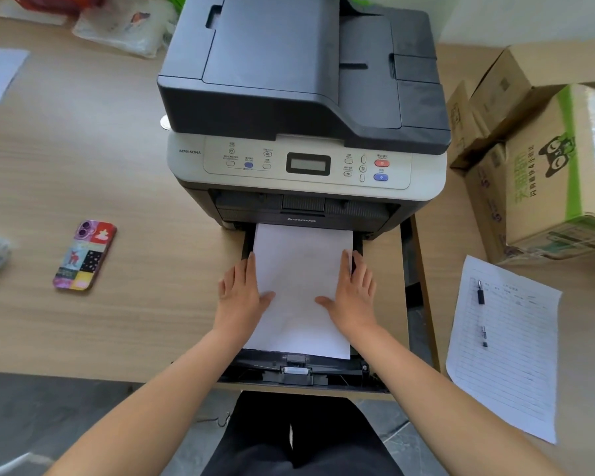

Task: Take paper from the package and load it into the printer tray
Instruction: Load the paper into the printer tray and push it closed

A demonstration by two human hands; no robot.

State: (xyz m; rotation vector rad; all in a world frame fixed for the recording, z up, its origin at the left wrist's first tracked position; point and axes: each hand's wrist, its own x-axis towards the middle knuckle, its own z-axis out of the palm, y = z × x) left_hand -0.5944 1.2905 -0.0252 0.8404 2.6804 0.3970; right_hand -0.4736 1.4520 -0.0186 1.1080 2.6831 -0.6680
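Note:
A grey and black printer (303, 97) stands on the wooden desk. Its black paper tray (299, 371) is pulled out toward me. A stack of white paper (301, 269) lies in the tray, its far end under the printer. My left hand (243, 290) lies flat along the stack's left edge, thumb on top of the sheets. My right hand (352, 290) lies flat along the right edge in the same way. Fingers of both hands are straight, not curled around the paper. No paper package shows clearly.
A phone (85, 254) in a colourful case lies on the desk to the left. A lined sheet (505, 348) with a pen (481, 310) lies at right. Cardboard boxes (543, 159) are stacked at far right. Plastic bags (128, 25) sit behind-left.

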